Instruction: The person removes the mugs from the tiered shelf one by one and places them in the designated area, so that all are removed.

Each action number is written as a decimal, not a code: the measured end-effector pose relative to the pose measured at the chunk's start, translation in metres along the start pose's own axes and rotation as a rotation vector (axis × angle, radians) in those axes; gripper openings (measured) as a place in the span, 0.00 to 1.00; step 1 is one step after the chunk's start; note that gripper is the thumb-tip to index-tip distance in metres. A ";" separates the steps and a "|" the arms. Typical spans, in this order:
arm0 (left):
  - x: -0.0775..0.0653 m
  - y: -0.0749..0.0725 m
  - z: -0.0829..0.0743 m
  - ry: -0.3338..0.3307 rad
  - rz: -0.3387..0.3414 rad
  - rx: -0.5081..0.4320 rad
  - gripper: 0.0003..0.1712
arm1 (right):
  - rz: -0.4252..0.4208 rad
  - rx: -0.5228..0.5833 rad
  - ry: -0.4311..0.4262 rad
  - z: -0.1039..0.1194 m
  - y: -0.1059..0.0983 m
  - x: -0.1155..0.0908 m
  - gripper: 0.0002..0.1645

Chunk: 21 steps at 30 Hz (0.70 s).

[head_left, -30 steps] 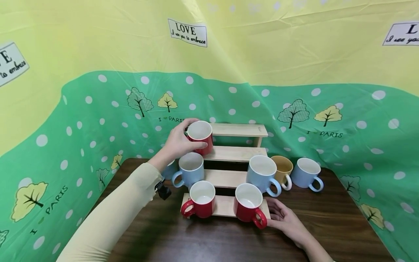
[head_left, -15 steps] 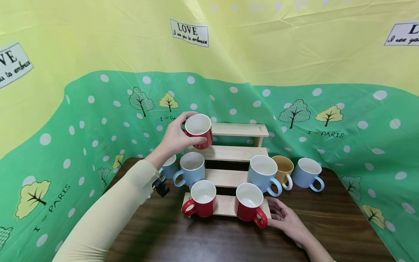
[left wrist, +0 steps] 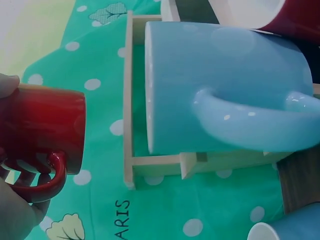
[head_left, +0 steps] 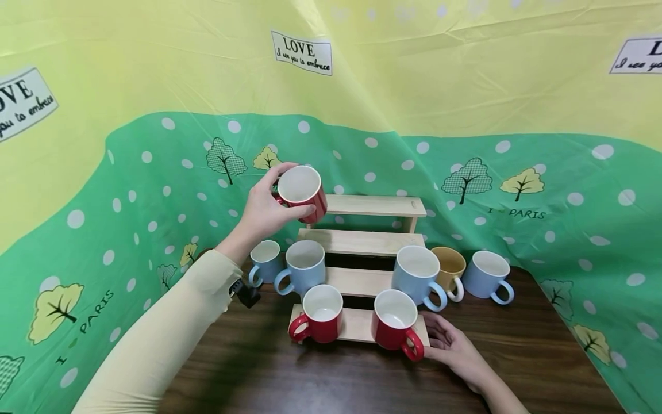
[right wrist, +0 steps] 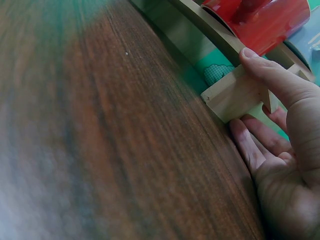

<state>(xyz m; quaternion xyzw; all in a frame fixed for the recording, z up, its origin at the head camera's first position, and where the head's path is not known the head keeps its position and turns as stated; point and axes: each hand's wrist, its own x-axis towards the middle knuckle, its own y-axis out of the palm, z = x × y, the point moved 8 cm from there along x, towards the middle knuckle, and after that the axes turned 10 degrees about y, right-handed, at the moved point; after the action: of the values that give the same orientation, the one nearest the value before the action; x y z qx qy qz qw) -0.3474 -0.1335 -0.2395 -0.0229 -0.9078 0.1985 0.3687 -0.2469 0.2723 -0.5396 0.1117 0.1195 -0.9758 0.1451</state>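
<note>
My left hand point(head_left: 261, 208) holds a red mug point(head_left: 320, 202) in the air, thumb on its near side. The mug's white inside faces the head camera, slightly tilted. In the left wrist view the mug point(left wrist: 50, 120) shows its curved handle among the fingers. A stepped wooden rack point(head_left: 357, 281) stands behind and below. My right hand point(head_left: 457, 352) grips the right end of its lowest step, thumb on the wood and fingers curled behind, as the right wrist view shows on the wooden end piece point(right wrist: 235, 95). Two red mugs point(head_left: 327, 329) stand on that step.
Light blue mugs point(head_left: 305, 278) stand at both ends of the step above. Right of the rack are a tan mug point(head_left: 449, 261) and a blue mug point(head_left: 483, 282); another blue mug point(head_left: 266, 266) is at left. A patterned cloth point(head_left: 362, 161) hangs behind the dark table point(head_left: 279, 379).
The left hand has lifted the red mug up and left, away from the rack's second-highest step, tilting it a little. The right hand has stayed at the rack's lowest step.
</note>
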 end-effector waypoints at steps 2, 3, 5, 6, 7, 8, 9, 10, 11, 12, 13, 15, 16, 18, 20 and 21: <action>0.001 -0.005 0.001 -0.002 -0.013 0.006 0.47 | 0.000 0.002 0.005 -0.001 0.000 0.000 0.48; 0.001 -0.008 0.001 -0.006 -0.020 0.011 0.47 | 0.000 0.002 0.008 -0.001 0.000 0.000 0.49; 0.001 -0.015 0.002 -0.018 -0.033 0.021 0.47 | 0.000 0.004 0.012 -0.001 0.000 0.000 0.49; 0.000 -0.019 0.003 -0.024 -0.038 0.025 0.47 | 0.000 0.005 0.013 -0.001 0.000 0.000 0.49; 0.000 -0.023 0.003 -0.029 -0.043 0.027 0.47 | 0.001 0.005 0.013 0.000 0.000 0.000 0.49; -0.001 -0.027 0.004 -0.034 -0.049 0.031 0.47 | 0.001 0.004 0.013 0.000 0.000 0.000 0.49; -0.001 -0.031 0.004 -0.040 -0.053 0.040 0.46 | 0.002 0.005 0.012 0.000 0.000 0.001 0.48; -0.002 -0.035 0.005 -0.045 -0.057 0.046 0.46 | 0.002 0.005 0.011 0.001 0.000 0.001 0.48; -0.003 -0.040 0.006 -0.051 -0.063 0.055 0.46 | 0.003 0.005 0.008 0.001 0.000 0.001 0.48; -0.004 -0.044 0.008 -0.060 -0.066 0.063 0.45 | 0.004 0.005 0.006 0.001 0.001 0.001 0.48; -0.005 -0.049 0.010 -0.069 -0.071 0.072 0.45 | 0.005 0.005 0.005 0.002 0.001 0.001 0.48; -0.008 -0.058 0.014 -0.087 -0.077 0.088 0.45 | 0.006 0.005 0.004 0.002 0.001 0.001 0.48; -0.009 -0.062 0.017 -0.097 -0.080 0.097 0.45 | 0.005 0.005 0.006 0.002 0.001 0.001 0.48; -0.012 -0.071 0.021 -0.112 -0.088 0.114 0.45 | 0.003 0.005 0.012 0.001 0.000 0.001 0.49; -0.015 -0.079 0.025 -0.123 -0.097 0.136 0.45 | 0.000 0.006 0.019 -0.001 0.000 0.001 0.49; -0.017 -0.083 0.027 -0.126 -0.102 0.150 0.45 | -0.001 0.006 0.022 -0.002 -0.001 0.001 0.49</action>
<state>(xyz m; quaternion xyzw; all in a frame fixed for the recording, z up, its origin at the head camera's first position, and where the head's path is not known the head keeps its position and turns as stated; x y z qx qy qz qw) -0.3450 -0.2220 -0.2373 0.0636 -0.9118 0.2478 0.3211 -0.2478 0.2732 -0.5413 0.1230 0.1183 -0.9749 0.1427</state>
